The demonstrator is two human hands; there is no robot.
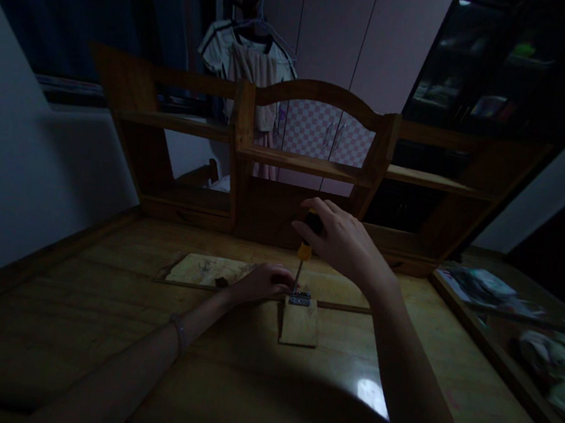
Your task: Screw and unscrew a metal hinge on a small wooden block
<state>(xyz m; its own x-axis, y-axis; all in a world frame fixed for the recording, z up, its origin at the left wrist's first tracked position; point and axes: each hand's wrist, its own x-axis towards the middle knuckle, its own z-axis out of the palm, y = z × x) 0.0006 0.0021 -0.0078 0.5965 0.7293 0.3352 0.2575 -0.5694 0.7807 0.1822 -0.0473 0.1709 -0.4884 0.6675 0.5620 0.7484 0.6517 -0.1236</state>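
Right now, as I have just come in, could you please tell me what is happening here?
A person is working with a screwdriver over a wooden desk. The right hand grips the screwdriver by its handle, shaft pointing down at a metal hinge at the edge of a small wooden piece. The left hand has its fingertips close beside the hinge. Whether the tip sits in a screw is too small to tell.
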